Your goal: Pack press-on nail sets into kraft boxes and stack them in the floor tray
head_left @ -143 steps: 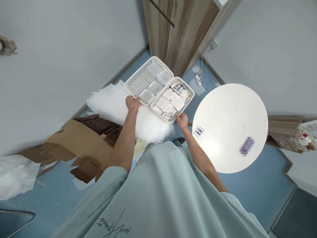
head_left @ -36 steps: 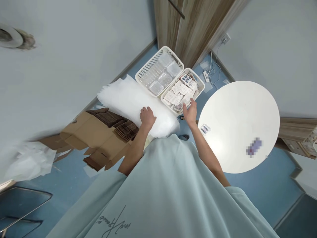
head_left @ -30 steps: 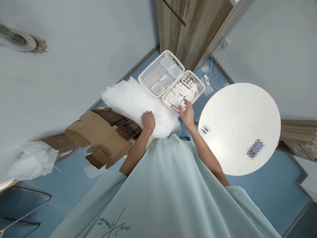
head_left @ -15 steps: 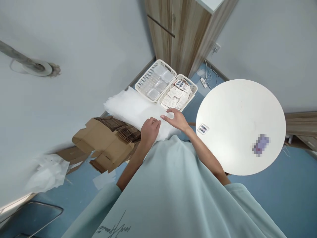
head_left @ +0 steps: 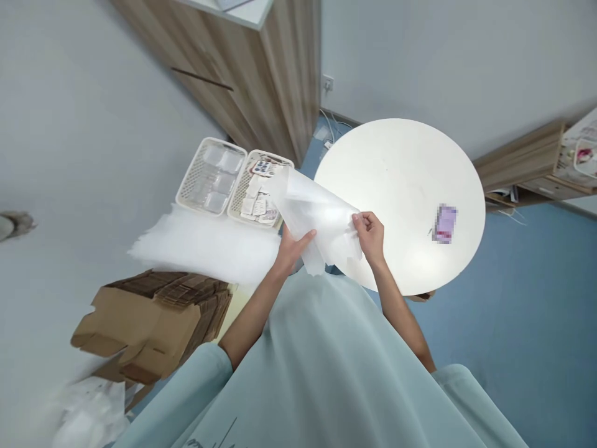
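Between my two hands a thin, translucent white packing sheet (head_left: 321, 214) is held up; whether it is a single layer or a bag I cannot tell. My left hand (head_left: 293, 249) grips its near left part, thumb on top and fingers hidden beneath. At its right edge, my right hand (head_left: 370, 236) pinches it between thumb and fingers, over the near left rim of the round white table (head_left: 396, 168). To the left lies a stack of similar white sheets (head_left: 209, 242). The held sheet covers part of the table's left side.
Beyond the stack stand a white basket (head_left: 183, 180) of clear plastic boxes and another basket (head_left: 237, 193) of small printed cards. Flattened cardboard boxes (head_left: 140, 317) lie at the left. A pixelated purple item (head_left: 445, 224) rests on the table. A wood-grain cabinet (head_left: 261, 87) stands behind.
Both hands have taken hold of a white sheet and lifted it off the stack toward the table. My view has turned right. The small clear box on the table is now hidden.
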Available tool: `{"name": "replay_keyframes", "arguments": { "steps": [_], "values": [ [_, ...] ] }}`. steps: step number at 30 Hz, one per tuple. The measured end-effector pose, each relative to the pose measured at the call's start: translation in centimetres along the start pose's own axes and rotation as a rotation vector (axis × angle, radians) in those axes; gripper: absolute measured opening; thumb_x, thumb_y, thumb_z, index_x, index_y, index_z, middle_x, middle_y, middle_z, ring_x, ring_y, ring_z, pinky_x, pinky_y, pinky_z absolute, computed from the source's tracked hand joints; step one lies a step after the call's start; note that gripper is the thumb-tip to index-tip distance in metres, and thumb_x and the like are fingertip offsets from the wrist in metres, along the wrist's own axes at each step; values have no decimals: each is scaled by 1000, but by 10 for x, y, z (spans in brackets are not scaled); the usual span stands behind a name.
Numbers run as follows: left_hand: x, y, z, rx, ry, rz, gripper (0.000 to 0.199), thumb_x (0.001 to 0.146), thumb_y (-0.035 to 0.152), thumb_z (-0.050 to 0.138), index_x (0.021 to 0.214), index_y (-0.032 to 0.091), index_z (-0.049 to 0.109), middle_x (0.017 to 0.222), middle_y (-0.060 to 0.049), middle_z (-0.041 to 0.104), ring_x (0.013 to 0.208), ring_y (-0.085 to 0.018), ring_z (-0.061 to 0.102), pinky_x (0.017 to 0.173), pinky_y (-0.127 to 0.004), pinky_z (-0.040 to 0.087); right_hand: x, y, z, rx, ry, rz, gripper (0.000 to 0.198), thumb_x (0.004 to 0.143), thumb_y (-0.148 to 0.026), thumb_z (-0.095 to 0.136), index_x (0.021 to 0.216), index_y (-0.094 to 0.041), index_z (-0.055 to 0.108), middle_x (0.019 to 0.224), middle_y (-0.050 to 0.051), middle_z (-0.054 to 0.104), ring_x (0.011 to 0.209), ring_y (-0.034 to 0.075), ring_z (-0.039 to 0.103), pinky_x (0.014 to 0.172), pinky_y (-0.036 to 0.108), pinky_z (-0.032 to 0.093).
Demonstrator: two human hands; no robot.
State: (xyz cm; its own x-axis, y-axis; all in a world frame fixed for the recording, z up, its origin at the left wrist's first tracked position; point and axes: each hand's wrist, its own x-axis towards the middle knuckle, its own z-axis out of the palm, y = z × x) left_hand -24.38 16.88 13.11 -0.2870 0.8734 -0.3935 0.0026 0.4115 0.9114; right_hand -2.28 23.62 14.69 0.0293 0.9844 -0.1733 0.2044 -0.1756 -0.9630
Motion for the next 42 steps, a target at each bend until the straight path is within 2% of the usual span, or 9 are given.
{"name": "replay_keyframes", "arguments": {
  "steps": [2, 4, 9, 13, 18, 24, 30, 35, 42],
  "values": [
    [10, -2, 34, -47, -148, -120, 75, 85, 51, 87, 148, 22, 58, 137, -15, 73, 125, -33, 71, 104, -47, 61, -2, 23, -33, 6, 79, 46, 45, 95, -67, 69, 91, -23, 64, 78, 0, 65, 71, 17, 60, 66, 30, 47],
    [21, -6, 66, 22, -199, -193, 63, 86, 44, 85, 140, 18, 64, 119, -12, 79, 108, -29, 76, 94, -42, 64, -5, 47, -62, -2, 135, 94, 45, 94, -68, 68, 91, -23, 64, 80, 1, 68, 73, 18, 62, 68, 31, 49],
    [53, -20, 130, 461, -186, -87, 46, 85, 31, 84, 127, 18, 71, 106, -7, 79, 99, -26, 75, 92, -37, 60, -12, 107, -118, -36, 185, 240, 51, 91, -74, 64, 90, -22, 63, 83, 5, 73, 75, 20, 66, 67, 32, 52],
    [70, -37, 159, 661, -264, -39, 38, 87, 34, 82, 122, 21, 72, 100, -4, 78, 95, -25, 74, 87, -35, 57, -16, 149, -142, -7, 195, 329, 53, 89, -76, 64, 89, -22, 63, 87, 7, 76, 77, 22, 70, 69, 34, 56],
    [80, -55, 177, 756, -293, -57, 42, 89, 33, 80, 128, 21, 70, 106, -6, 77, 91, -24, 75, 84, -34, 55, -14, 182, -155, -66, 219, 405, 54, 84, -77, 64, 84, -23, 65, 85, 9, 76, 76, 24, 69, 68, 35, 54],
    [85, -61, 165, 774, -280, 2, 44, 95, 29, 69, 138, 24, 67, 110, -5, 79, 95, -24, 76, 93, -36, 56, -9, 196, -162, -187, 227, 426, 49, 86, -73, 63, 79, -24, 63, 85, 9, 77, 79, 25, 68, 74, 36, 53],
    [92, -61, 107, 947, -304, 290, 49, 95, 37, 71, 141, 21, 67, 141, -12, 70, 134, -34, 62, 116, -47, 50, -6, 199, -164, -292, 262, 432, 48, 91, -70, 61, 77, -24, 61, 83, 9, 75, 78, 25, 66, 74, 36, 50],
    [90, -72, 65, 1085, -462, 317, 64, 86, 40, 81, 146, 24, 64, 160, -13, 57, 148, -37, 52, 127, -52, 42, -2, 200, -167, -312, 320, 441, 45, 90, -67, 65, 77, -25, 61, 80, 9, 76, 78, 26, 67, 76, 37, 50],
    [88, -76, 60, 1167, -531, 377, 69, 84, 23, 72, 152, 23, 58, 158, -14, 59, 147, -39, 51, 126, -55, 42, -12, 202, -177, -306, 354, 450, 37, 89, -59, 70, 96, -23, 69, 93, 9, 80, 83, 27, 73, 86, 40, 52]
  ]
}}
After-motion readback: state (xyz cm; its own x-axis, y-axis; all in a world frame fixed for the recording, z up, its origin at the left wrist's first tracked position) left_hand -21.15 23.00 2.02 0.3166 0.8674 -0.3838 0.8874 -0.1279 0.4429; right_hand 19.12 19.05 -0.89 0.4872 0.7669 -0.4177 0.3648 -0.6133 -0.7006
